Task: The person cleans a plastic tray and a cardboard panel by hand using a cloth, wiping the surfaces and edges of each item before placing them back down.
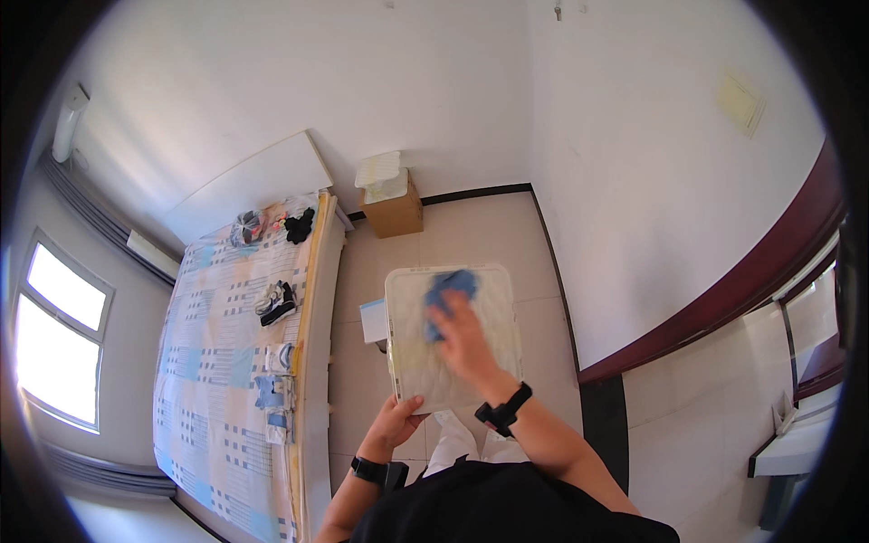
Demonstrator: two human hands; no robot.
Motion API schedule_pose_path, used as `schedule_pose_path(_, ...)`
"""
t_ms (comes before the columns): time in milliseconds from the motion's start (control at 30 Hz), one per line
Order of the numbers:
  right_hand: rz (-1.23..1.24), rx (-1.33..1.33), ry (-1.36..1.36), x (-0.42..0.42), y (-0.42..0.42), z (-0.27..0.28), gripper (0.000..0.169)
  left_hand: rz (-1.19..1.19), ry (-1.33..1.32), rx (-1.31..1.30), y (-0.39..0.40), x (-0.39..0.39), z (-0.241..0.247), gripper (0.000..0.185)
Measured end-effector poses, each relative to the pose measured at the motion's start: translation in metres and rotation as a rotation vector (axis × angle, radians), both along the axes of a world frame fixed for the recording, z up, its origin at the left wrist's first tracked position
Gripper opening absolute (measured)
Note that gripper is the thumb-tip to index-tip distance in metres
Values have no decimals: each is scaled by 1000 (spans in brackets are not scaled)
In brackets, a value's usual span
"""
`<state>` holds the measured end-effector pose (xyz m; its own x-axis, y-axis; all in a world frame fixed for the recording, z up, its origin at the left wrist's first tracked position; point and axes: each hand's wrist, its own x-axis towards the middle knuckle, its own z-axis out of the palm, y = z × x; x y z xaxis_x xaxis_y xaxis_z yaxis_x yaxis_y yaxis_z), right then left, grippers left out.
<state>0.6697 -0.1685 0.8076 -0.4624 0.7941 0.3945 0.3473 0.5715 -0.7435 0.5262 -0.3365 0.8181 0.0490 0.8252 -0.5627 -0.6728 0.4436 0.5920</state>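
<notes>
A whitish, translucent plastic lid (411,360), with a raised rim, is held out in front of my body above the tiled floor. My left hand (400,421) grips its near left corner, thumb on top and fingers underneath. On the upper middle of the lid lies a crumpled blue cloth (456,279), blurred by motion. Over the cloth's lower right part is my right hand (465,343), also blurred, its fingers partly spread against it; the finger ends are hard to make out. Black bands circle both wrists.
To the left stands a bed (210,298) with folded clothes (277,390), a black garment (299,226) and a clear plastic bag (248,229). A cardboard box (392,216) sits by the far wall. Beside the lid is a white box (373,320). A dark threshold (603,421) lies right.
</notes>
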Motion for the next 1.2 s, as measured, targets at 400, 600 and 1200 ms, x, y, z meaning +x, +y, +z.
schedule_pose_path(400, 372, 41, -41, -16, 0, 28, 61, -28, -86, -28, -6, 19, -8, 44)
schedule_pose_path(600, -240, -206, -174, 43, 28, -26, 61, 19, -53, 18, -4, 14, -3, 45)
schedule_pose_path(1200, -116, -1154, 418, 133, -21, -27, 53, 244, 15, 80, 8, 5, 7, 41)
